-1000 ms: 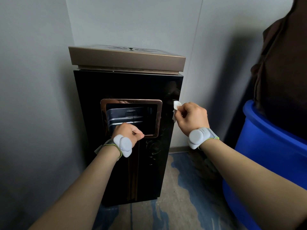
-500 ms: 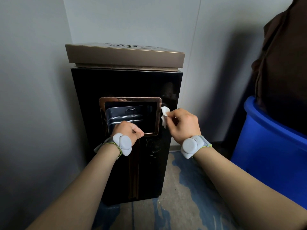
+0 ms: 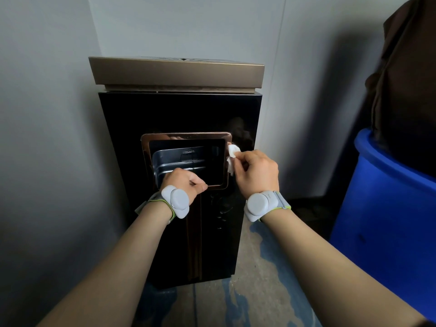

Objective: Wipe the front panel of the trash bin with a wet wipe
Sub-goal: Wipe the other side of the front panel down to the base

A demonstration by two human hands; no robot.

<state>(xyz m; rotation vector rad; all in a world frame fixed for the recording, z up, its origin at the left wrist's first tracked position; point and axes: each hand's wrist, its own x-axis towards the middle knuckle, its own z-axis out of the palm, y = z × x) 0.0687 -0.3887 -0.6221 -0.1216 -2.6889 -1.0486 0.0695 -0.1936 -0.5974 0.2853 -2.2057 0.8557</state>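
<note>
A tall black trash bin (image 3: pixel 179 114) with a bronze lid stands in the wall corner. Its glossy front panel has a bronze-framed opening (image 3: pixel 186 136) with a metal liner inside. My right hand (image 3: pixel 256 173) pinches a crumpled white wet wipe (image 3: pixel 232 154) against the frame's right edge. My left hand (image 3: pixel 181 181) has its fingers curled over the lower edge of the opening and grips it. Grey bands sit on both wrists.
A large blue barrel (image 3: pixel 387 208) stands close on the right, with dark brown fabric (image 3: pixel 405 90) hanging above it. Grey walls close in behind and to the left of the bin. The floor (image 3: pixel 254 291) in front is worn grey and blue.
My right hand has carried the wipe leftward from the bin's right edge onto the front panel beside the opening frame. The left hand kept its grip on the opening.
</note>
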